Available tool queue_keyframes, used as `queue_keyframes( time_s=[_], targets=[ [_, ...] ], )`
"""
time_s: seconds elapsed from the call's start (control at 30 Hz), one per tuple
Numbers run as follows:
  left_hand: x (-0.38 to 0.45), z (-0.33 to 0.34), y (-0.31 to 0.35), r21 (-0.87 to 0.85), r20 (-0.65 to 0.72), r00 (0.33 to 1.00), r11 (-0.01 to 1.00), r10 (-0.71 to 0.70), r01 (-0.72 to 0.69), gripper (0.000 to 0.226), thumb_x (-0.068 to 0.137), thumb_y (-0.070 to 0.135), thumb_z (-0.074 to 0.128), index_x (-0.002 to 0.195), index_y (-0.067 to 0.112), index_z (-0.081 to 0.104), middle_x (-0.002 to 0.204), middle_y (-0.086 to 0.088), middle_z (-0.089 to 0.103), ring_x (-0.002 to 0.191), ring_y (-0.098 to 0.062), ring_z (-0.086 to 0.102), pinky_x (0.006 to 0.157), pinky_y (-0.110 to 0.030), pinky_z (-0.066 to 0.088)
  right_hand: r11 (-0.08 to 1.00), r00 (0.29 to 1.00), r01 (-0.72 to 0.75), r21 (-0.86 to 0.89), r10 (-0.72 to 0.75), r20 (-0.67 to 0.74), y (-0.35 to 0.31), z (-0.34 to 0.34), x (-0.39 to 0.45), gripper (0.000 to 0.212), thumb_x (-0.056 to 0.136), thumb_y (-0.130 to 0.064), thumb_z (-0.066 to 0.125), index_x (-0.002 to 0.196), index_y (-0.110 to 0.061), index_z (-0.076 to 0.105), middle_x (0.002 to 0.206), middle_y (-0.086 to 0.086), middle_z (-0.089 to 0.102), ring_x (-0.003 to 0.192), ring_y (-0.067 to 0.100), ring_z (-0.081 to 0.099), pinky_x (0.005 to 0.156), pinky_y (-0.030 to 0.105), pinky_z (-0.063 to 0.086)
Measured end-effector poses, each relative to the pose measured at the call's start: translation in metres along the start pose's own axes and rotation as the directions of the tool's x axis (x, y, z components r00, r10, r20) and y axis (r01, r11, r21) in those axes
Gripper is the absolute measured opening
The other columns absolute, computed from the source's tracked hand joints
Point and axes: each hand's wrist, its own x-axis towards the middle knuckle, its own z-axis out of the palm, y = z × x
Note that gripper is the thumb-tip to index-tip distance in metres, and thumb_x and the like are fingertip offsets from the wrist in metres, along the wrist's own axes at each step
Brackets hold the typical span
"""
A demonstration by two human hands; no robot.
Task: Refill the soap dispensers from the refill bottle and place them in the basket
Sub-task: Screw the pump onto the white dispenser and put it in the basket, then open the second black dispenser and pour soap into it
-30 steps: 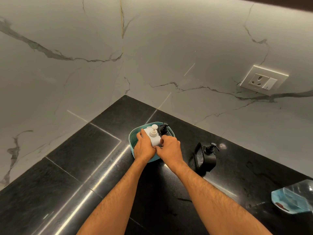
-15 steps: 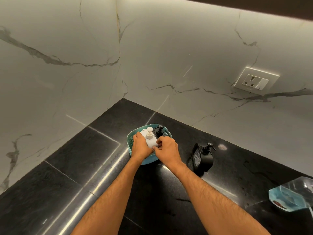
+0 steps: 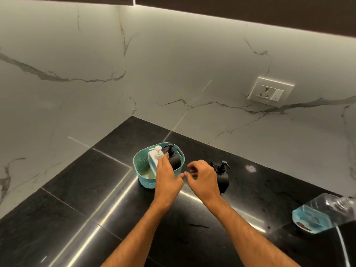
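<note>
A teal basket [image 3: 140, 162] sits on the black counter near the corner. Inside it stand a white soap dispenser [image 3: 156, 155] and a black soap dispenser [image 3: 172, 154]. My left hand [image 3: 167, 175] hovers over the basket's near rim with relaxed fingers, its fingertips close to the white dispenser, holding nothing. My right hand [image 3: 203, 176] is just right of the basket, fingers loosely curled and empty. A second black soap dispenser [image 3: 223, 174] stands on the counter right behind my right hand. The clear refill bottle [image 3: 317, 216] with blue liquid lies at the right edge.
The black stone counter [image 3: 86, 189] meets white marble walls at a corner behind the basket. A wall socket [image 3: 270, 91] is mounted on the right wall. Dark wet smears mark the counter near the refill bottle.
Both hands have let go of the white dispenser, which now stands in the basket. They have pulled back toward me, and my right hand has shifted right toward the black dispenser on the counter.
</note>
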Motion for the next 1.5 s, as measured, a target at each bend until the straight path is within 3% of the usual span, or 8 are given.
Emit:
queue_keyframes(
  time_s=[0.27,0.5,0.63,0.8,0.93,1.3,1.4,1.5],
  targets=[
    [-0.005,0.070,0.026,0.034,0.278,0.961,0.999,0.005,-0.015,0.094,0.086,0.015,0.083,0.160,0.011,0.026,0.159,-0.005,0.036,0.149,-0.020,0.036,0.122,-0.033,0.035,0.970,0.959,-0.244,-0.022,0.238,-0.151,0.056,-0.052,-0.055,0.022,0.078,-0.020,0.086,0.089,-0.020,0.067,0.088,-0.009,0.061,0.075,0.005,0.062,0.066,0.014,0.052],
    [0.012,0.108,0.028,0.101,0.437,0.899,0.995,-0.023,-0.024,0.097,0.083,0.006,0.083,0.161,0.011,0.025,0.164,-0.007,0.031,0.152,-0.022,0.033,0.118,-0.027,0.030,0.916,0.901,-0.399,-0.022,0.388,-0.192,0.093,-0.053,-0.061,0.056,0.080,-0.029,0.085,0.127,-0.012,0.061,0.115,-0.004,0.059,0.103,0.012,0.062,0.089,0.030,0.056],
    [0.025,0.120,0.029,0.145,0.502,0.865,0.988,-0.028,-0.052,0.102,0.079,0.005,0.085,0.161,0.011,0.024,0.163,-0.008,0.030,0.151,-0.024,0.033,0.117,-0.026,0.029,0.894,0.885,-0.448,0.002,0.444,-0.143,0.099,-0.044,-0.054,0.063,0.082,-0.035,0.082,0.134,-0.010,0.057,0.121,0.000,0.059,0.112,0.016,0.059,0.095,0.027,0.049],
    [0.039,0.132,0.027,0.143,0.575,0.818,0.983,0.009,-0.111,0.105,0.076,0.001,0.083,0.161,0.008,0.022,0.165,-0.008,0.027,0.154,-0.025,0.029,0.123,-0.030,0.024,0.889,0.881,-0.457,0.037,0.458,-0.118,0.103,-0.036,-0.043,0.044,0.079,-0.040,0.082,0.113,-0.022,0.061,0.108,-0.007,0.059,0.100,0.012,0.059,0.085,0.019,0.041],
    [0.043,0.139,0.019,0.136,0.597,0.802,0.981,0.033,-0.141,0.098,0.078,-0.001,0.078,0.160,0.008,0.025,0.164,-0.008,0.029,0.152,-0.024,0.031,0.121,-0.028,0.025,0.886,0.880,-0.461,0.046,0.463,-0.107,0.109,-0.034,-0.036,0.045,0.079,-0.037,0.082,0.116,-0.022,0.062,0.110,-0.007,0.062,0.101,0.010,0.059,0.085,0.018,0.041],
    [0.045,0.144,0.005,-0.002,0.591,0.790,0.979,0.166,-0.204,0.095,0.065,0.025,0.098,0.146,0.016,0.049,0.142,0.003,0.051,0.129,-0.010,0.050,0.104,-0.018,0.038,0.890,0.893,-0.437,0.127,0.447,-0.058,0.134,-0.072,-0.046,0.054,0.071,-0.028,0.090,0.120,-0.020,0.069,0.110,-0.010,0.069,0.101,0.006,0.066,0.092,0.029,0.055],
    [0.044,0.141,0.013,-0.079,0.645,0.734,0.973,0.214,-0.215,0.099,0.064,0.030,0.098,0.148,0.020,0.047,0.145,0.006,0.052,0.133,-0.010,0.051,0.113,-0.028,0.043,0.888,0.900,-0.430,0.163,0.436,-0.003,0.134,-0.095,-0.055,0.053,0.074,-0.022,0.088,0.123,-0.021,0.069,0.112,-0.012,0.070,0.104,0.003,0.067,0.095,0.031,0.056],
    [0.039,0.139,0.025,-0.144,0.692,0.671,0.962,0.267,-0.234,0.093,0.063,0.033,0.098,0.143,0.025,0.052,0.137,0.010,0.059,0.127,-0.005,0.057,0.108,-0.021,0.046,0.895,0.913,-0.407,0.181,0.405,0.053,0.130,-0.119,-0.064,0.052,0.075,-0.018,0.088,0.122,-0.027,0.068,0.114,-0.017,0.070,0.108,0.000,0.066,0.097,0.025,0.054]
  ],
)
